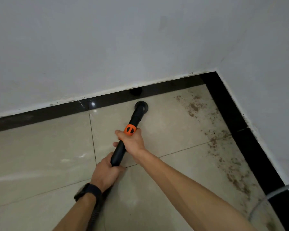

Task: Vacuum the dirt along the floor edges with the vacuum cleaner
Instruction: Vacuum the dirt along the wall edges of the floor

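A black vacuum wand (123, 144) with an orange collar (130, 129) slants from my hands toward the wall. Its round black nozzle (141, 105) sits on the beige floor tile just before the black skirting (57, 112). My right hand (132, 142) grips the wand right below the orange collar. My left hand (105, 172), with a dark watch on its wrist, grips the wand's lower end. A black ribbed hose (95, 212) drops from there under my left forearm. Brown dirt (213, 140) lies scattered along the right floor edge, to the right of the nozzle.
White walls meet in a corner at the upper right, with black skirting (250, 144) along both. A grey cable (264, 200) curves across the floor at the lower right. The beige tiled floor (40, 157) stretches to the left.
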The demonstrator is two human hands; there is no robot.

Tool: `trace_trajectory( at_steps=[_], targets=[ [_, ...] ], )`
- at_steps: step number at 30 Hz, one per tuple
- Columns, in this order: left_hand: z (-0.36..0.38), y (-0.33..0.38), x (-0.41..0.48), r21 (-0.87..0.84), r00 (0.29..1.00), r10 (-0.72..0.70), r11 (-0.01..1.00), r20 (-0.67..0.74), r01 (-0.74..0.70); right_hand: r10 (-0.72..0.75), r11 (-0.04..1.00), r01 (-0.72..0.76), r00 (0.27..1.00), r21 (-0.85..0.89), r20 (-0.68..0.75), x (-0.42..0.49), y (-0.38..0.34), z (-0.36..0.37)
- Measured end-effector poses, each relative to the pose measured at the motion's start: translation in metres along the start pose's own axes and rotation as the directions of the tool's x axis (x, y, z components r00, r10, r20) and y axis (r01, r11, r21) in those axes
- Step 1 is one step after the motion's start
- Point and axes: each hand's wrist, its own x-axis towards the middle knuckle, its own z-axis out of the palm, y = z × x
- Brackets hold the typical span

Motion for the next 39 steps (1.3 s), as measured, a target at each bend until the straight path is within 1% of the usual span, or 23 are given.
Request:
trace_trajectory(
  at_steps=[1,2,3,5,8,13,18,23,25,29,33,39],
  targets=[
    [0.006,0.003,-0.007,-0.164,1.0,-0.031,0.986,0.001,0.031,-0.016,1.0,0.016,1.0,0.025,0.022,-0.004,0.006,0.002],
    [0.012,0.006,-0.012,-0.292,0.998,-0.058,0.955,0.003,0.056,-0.026,0.998,0.024,0.999,0.058,0.038,-0.007,0.01,0.005],
    [0.019,0.011,-0.015,-0.37,0.997,-0.083,0.926,0.001,0.077,-0.034,0.997,0.031,0.999,0.077,0.04,-0.01,0.012,0.006],
    [0.033,0.017,-0.015,-0.397,0.995,-0.102,0.914,-0.018,0.086,-0.046,0.998,0.046,0.999,0.046,-0.001,-0.01,0.009,0.002],
    [0.047,0.032,-0.009,-0.338,0.997,-0.074,0.939,-0.027,0.06,-0.072,0.997,0.073,0.997,0.006,-0.04,-0.007,-0.007,-0.013],
    [0.057,0.061,0.0,-0.325,0.996,-0.031,0.944,0.083,0.056,-0.117,0.991,0.105,0.981,-0.087,-0.157,-0.002,-0.027,-0.042],
    [0.07,0.079,0.007,-0.255,0.995,-0.004,0.966,0.096,0.028,-0.09,0.994,0.08,0.985,-0.069,-0.15,0.005,-0.038,-0.066],
    [0.082,0.096,0.018,-0.175,0.993,0.043,0.984,0.114,-0.023,-0.083,0.994,0.093,0.985,0.06,-0.15,0.012,-0.047,-0.088],
    [0.086,0.101,0.023,-0.149,0.99,0.054,0.988,0.128,-0.035,-0.089,0.991,0.103,0.984,0.086,-0.155,0.016,-0.049,-0.096],
    [0.095,0.1,0.029,-0.105,0.988,0.071,0.993,0.139,-0.056,-0.114,0.988,0.13,0.979,0.085,-0.169,0.025,-0.044,-0.107],
    [0.099,0.099,0.034,-0.044,0.983,0.114,0.993,0.146,-0.109,-0.142,0.984,0.159,0.971,0.076,-0.192,0.03,-0.04,-0.114],
    [0.106,0.103,0.036,0.147,0.964,0.181,0.966,0.197,-0.211,-0.179,0.977,0.203,0.946,0.063,-0.269,0.037,-0.046,-0.131]
  ],
)
